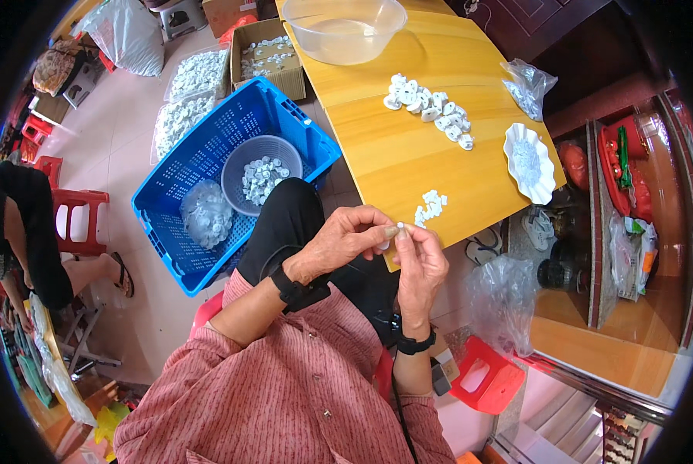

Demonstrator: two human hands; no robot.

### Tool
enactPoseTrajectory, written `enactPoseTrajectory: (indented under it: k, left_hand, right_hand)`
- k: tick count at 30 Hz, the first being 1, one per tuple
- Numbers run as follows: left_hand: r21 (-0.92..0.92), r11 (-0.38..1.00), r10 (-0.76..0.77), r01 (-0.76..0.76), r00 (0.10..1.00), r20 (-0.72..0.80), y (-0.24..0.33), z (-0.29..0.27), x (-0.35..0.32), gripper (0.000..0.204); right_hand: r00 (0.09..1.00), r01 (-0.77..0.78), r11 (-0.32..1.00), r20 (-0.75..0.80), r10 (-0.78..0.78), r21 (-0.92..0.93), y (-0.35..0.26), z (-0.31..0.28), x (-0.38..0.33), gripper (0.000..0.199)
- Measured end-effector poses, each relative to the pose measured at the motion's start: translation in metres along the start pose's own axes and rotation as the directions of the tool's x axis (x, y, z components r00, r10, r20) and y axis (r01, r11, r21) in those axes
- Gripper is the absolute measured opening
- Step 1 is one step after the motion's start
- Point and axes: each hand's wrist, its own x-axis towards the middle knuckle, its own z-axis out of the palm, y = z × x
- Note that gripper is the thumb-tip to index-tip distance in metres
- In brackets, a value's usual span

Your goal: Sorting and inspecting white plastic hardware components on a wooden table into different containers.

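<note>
Pink shirt (277, 402) lies nearest; beyond it, left hand (352, 241) and right hand (419, 269) meet, fingertips pinched closed on a white piece (400, 225) between them (mostly hidden). Blue crate (177, 166) holds a grey bowl (233, 176) of white parts (263, 179) and a clear bag (207, 216); on the table (377, 147), a white dish (547, 168) holds pale bits (526, 158).

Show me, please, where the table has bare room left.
The yellow table is bare between the larger white parts and the small white pieces, and between the clear basin and plastic bag. The right edge is crowded by that bag and a scalloped dish.
</note>
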Motion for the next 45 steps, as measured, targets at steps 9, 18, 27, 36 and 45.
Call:
enactPoseTrajectory:
  k: [9,18,27,36,45]
  left_hand:
    - [0.164,0.986,0.039,-0.038,0.999,-0.004,-0.007,-0.005,0.000,0.019]
    - [-0.347,0.935,-0.079,0.078,0.997,0.012,-0.004,-0.005,0.000,0.030]
    - [-0.361,0.929,-0.088,0.083,0.996,0.005,-0.006,-0.003,0.001,0.027]
    - [-0.358,0.931,-0.080,0.073,0.997,-0.003,-0.005,-0.006,0.000,0.028]
    - [-0.355,0.935,0.002,0.016,0.999,0.051,-0.006,-0.007,-0.001,0.037]
  right_hand:
    - [0.997,-0.020,0.994,0.071,0.028,-0.107,0.009,-0.011,0.001,0.009]
    - [0.999,-0.035,0.997,-0.028,0.033,-0.066,0.001,-0.008,-0.002,0.008]
    - [0.979,0.180,0.945,-0.040,-0.199,-0.274,0.001,-0.007,-0.003,0.008]
    - [0.934,0.341,0.838,0.052,-0.354,-0.425,-0.007,-0.002,-0.004,0.008]
    - [0.932,0.350,0.834,0.068,-0.356,-0.426,-0.008,-0.004,-0.006,0.010]
